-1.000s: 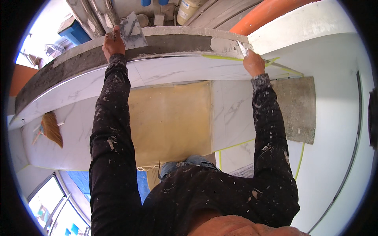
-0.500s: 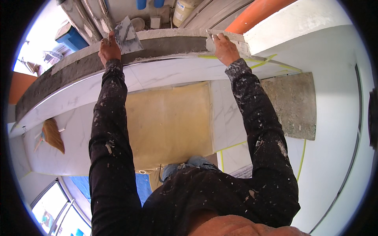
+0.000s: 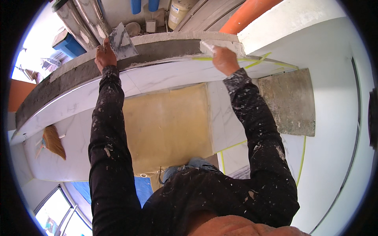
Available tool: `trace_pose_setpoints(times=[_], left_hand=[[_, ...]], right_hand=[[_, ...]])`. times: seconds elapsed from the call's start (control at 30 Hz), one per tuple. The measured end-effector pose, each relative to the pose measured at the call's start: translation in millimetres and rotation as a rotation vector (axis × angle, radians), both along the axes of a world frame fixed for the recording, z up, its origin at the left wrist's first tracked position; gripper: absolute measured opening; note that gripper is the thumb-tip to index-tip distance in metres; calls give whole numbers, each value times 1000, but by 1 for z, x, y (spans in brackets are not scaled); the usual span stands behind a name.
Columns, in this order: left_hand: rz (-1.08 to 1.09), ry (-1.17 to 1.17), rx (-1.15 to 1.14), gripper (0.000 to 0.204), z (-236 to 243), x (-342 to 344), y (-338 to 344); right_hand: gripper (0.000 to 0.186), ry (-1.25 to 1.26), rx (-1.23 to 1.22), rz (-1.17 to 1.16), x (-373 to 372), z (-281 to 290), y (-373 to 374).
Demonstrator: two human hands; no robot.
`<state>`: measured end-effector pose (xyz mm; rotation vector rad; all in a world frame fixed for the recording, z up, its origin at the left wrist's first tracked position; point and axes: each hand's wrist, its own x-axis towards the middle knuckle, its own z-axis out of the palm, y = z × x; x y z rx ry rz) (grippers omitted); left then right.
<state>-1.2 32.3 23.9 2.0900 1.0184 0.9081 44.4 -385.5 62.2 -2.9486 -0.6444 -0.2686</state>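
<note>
My left hand (image 3: 105, 58) is closed on a flat grey plate, apparently a plastering trowel (image 3: 123, 42), smeared with white compound. The plate is held over the far side of a curved ledge top (image 3: 165, 48), which is partly bare grey and partly coated white. My right hand (image 3: 226, 60) is closed on a small pale scraper (image 3: 208, 46), blurred by motion. Beneath that tool lies a white-coated stretch at the ledge's right end. The scraper's handle is hidden in my fist, and I cannot tell whether its blade touches the surface.
Below the ledge, a tan sheet (image 3: 169, 126) covers part of the marbled white tiles. A broom head (image 3: 54, 141) lies at the left, a worn grey board (image 3: 289, 102) at the right. Beyond the ledge stand metal pipes (image 3: 88, 19), a bucket (image 3: 179, 13) and an orange pipe (image 3: 252, 15).
My right hand has drawn back toward me with the scraper, off the spot where it was on the ledge. My left hand keeps the trowel in nearly the same place. The view has shifted slightly.
</note>
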Motion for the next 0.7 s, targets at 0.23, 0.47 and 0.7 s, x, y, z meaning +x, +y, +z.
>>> trace_pose_setpoints(times=[0.23, 0.47, 0.7], left_hand=[[-77, -9, -66, 58, 0, -3, 1], [-10, 14, 32, 59, -8, 5, 5], [-50, 4, -20, 58, -3, -1, 2]], right_hand=[[22, 31, -212, -377, 57, 27, -72], [27, -171, -58, 165, 52, -24, -9], [20, 27, -159, -272, 59, 18, -57]])
